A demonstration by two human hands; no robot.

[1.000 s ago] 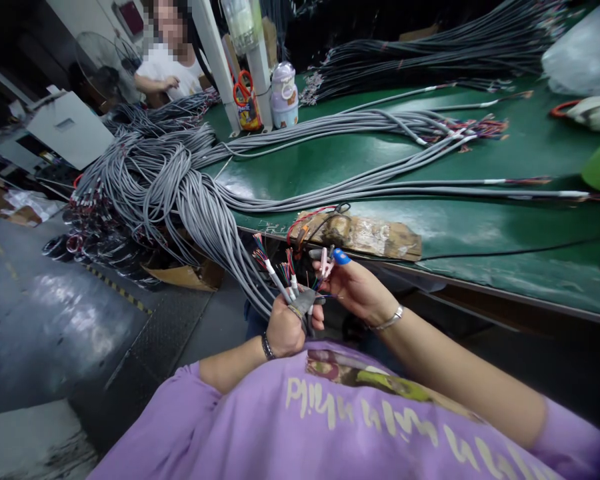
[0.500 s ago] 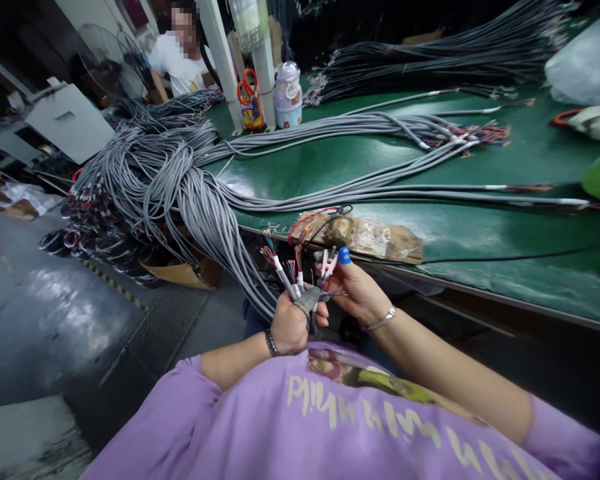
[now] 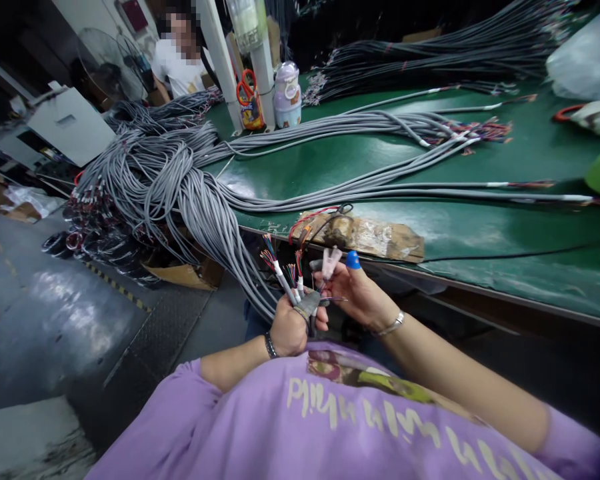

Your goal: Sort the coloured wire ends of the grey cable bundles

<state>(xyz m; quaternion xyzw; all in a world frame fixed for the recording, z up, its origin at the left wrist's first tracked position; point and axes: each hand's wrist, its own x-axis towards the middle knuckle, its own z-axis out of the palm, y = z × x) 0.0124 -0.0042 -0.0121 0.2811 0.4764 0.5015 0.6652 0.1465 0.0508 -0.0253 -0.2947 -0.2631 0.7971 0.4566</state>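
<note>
Left hand (image 3: pixel 289 330) grips gray, white-collared cables (image 3: pixel 285 286), colorful wires (image 3: pixel 269 254) splayed. My right hand (image 3: pixel 359 297) pinches a blurred pink clip (image 3: pixel 331 263).

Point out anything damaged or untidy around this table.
The wooden board at the near edge of the green table looks worn, its surface patchy. Left of it, grey cables droop over the edge in a tangle.

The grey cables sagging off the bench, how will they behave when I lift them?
The grey cables would probably flop, since they loop and sag over the edge of the green bench. Together they may feel heavy, with so many piled up. Lifting one could tug others, since many cross.
</note>
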